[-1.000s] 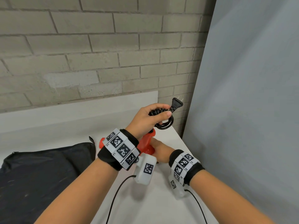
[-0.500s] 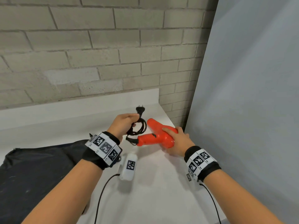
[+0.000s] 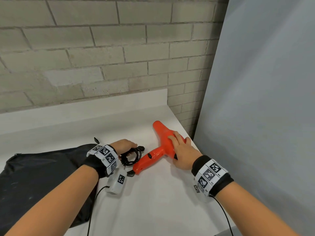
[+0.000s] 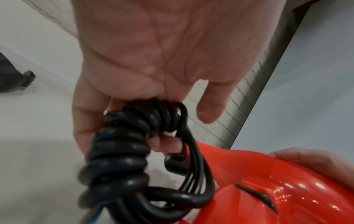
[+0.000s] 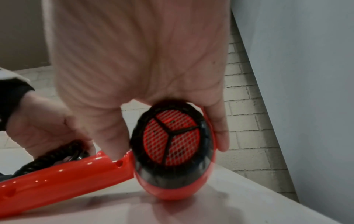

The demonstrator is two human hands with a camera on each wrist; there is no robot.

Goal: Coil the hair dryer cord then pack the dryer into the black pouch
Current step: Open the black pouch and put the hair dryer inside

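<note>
The orange hair dryer [image 3: 158, 147] lies on the white counter [image 3: 153, 201], nozzle pointing away and handle toward the left. My right hand [image 3: 179, 147] grips its barrel [image 5: 172, 189] near the black rear grille [image 5: 172, 136], thumb and fingers around it. Just left of the handle, my left hand [image 3: 124, 146] holds the coiled black cord [image 3: 132, 156], its fingers curled round the bundle [image 4: 122, 151]. The plug [image 4: 175, 165] hangs beside the loops. The black pouch [image 3: 42, 176] lies flat at the left, partly under my left forearm.
A brick wall [image 3: 102, 57] rises behind the counter's raised back ledge. A grey panel [image 3: 264, 99] stands close on the right, next to the counter's right edge. Thin black sensor cables [image 3: 95, 201] trail from both wrist units across the counter.
Both hands have come down from mid-air to the counter. The dryer now lies on the surface, and the coiled cord has moved left and down beside the pouch.
</note>
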